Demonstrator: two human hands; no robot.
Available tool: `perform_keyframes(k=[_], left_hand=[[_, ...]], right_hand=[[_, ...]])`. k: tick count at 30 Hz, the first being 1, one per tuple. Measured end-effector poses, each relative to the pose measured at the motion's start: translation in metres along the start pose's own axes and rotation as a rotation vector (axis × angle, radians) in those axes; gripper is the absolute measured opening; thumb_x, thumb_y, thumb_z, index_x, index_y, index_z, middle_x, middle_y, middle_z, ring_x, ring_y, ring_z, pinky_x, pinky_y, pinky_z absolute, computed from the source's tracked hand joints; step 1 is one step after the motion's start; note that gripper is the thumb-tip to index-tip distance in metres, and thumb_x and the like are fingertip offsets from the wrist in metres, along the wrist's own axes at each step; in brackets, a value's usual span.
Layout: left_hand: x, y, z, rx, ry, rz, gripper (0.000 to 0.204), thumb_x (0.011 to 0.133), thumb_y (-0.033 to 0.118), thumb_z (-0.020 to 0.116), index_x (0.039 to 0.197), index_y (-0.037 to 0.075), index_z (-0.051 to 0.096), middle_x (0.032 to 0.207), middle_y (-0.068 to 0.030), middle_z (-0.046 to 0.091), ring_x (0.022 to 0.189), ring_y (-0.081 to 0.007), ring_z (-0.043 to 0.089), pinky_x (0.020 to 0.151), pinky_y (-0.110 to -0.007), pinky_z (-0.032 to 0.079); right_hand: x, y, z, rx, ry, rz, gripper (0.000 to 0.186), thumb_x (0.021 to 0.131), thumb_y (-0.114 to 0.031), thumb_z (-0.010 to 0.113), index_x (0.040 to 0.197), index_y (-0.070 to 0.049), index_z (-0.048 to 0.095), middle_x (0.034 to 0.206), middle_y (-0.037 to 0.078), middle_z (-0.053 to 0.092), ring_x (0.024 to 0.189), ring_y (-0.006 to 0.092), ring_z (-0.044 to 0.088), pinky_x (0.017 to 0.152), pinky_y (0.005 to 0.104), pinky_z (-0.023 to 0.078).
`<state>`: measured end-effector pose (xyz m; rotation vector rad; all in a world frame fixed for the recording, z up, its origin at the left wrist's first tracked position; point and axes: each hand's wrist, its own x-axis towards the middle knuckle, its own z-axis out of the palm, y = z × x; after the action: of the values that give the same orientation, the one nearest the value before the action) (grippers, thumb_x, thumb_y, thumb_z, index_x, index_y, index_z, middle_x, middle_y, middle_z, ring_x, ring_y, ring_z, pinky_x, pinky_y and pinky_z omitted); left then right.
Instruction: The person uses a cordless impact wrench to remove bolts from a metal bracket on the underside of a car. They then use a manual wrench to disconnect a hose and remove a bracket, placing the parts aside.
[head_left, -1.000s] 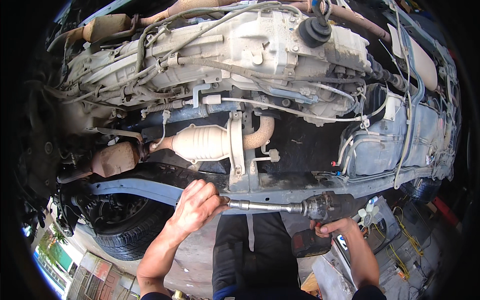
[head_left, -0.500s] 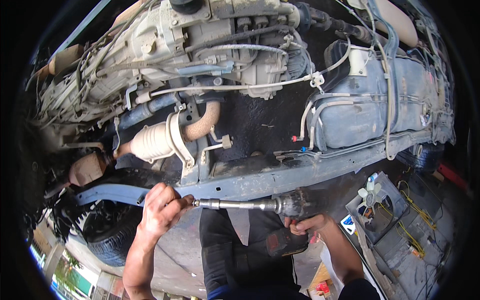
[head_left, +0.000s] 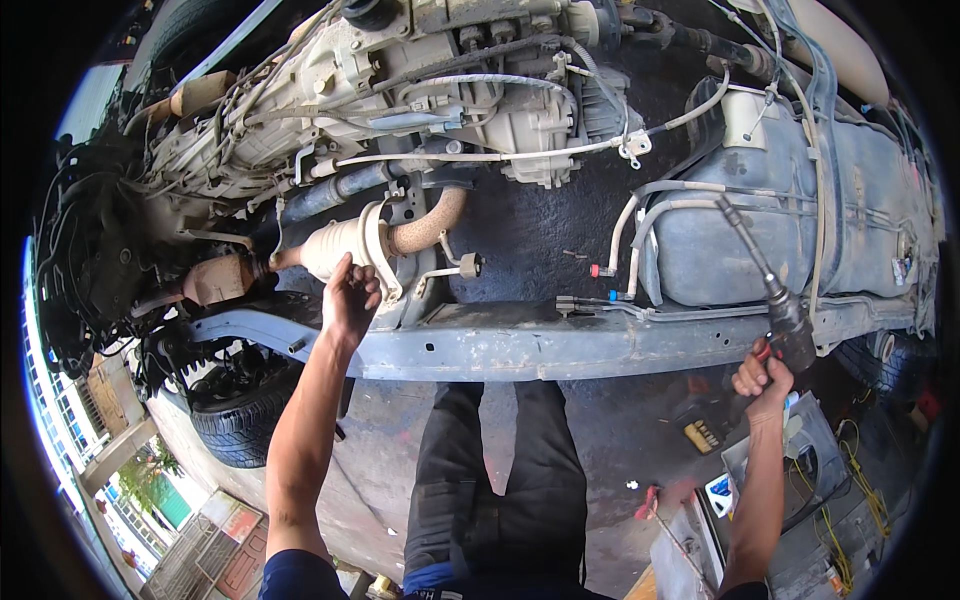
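My right hand (head_left: 762, 380) grips a cordless impact wrench (head_left: 792, 328) by its handle. A long silver extension (head_left: 755, 245) with a socket at its tip points up and left from the wrench, in front of the grey fuel tank (head_left: 735, 265). My left hand (head_left: 352, 300) is raised over the near side of the exhaust's catalytic converter (head_left: 335, 243). Its fingers are curled together, and what they hold, if anything, is hidden. Just below that hand runs the blue-grey frame rail (head_left: 520, 350).
Beyond the rail lies the gearbox (head_left: 540, 135) with cables and hoses. A rusty exhaust pipe (head_left: 435, 222) bends up from the converter. At left a tyre (head_left: 235, 425) sits under the rail. A grey fan shroud (head_left: 815, 440) and yellow cords (head_left: 868, 485) lie at lower right.
My hands have moved apart. The right swung the wrench up and right, off the rail; the left left the socket end and rose toward the converter. The view has shifted a little.
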<state>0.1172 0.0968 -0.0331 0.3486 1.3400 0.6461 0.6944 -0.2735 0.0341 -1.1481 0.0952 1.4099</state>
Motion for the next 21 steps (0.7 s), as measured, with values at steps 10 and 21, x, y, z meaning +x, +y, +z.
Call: perform_keyframes(k=[10,21], left_hand=[[0.078,-0.021,-0.020,1.280,0.657,0.143,0.104,0.068,0.086,0.070,0.114,-0.007,0.073,0.108,-0.0297,0.072,0.109,-0.0415,0.069,0.098,-0.045,0.051],[0.076,-0.038,-0.006,1.519,0.346,0.283,0.064,0.082,0.063,0.076,0.095,0.000,0.076,0.081,-0.0238,0.073,0.081,-0.0382,0.073,0.076,-0.047,0.054]], right_hand=[[0.068,-0.043,-0.080,0.042,0.088,-0.144,0.033,0.103,-0.030,0.057,0.123,-0.004,0.055,0.069,-0.005,0.041,0.054,0.0044,0.037,0.054,0.0234,0.033],[0.089,-0.054,-0.081,-0.197,0.410,-0.044,0.028,0.099,-0.032,0.065,0.112,-0.007,0.062,0.079,-0.002,0.055,0.064,0.0094,0.051,0.059,0.0252,0.042]])
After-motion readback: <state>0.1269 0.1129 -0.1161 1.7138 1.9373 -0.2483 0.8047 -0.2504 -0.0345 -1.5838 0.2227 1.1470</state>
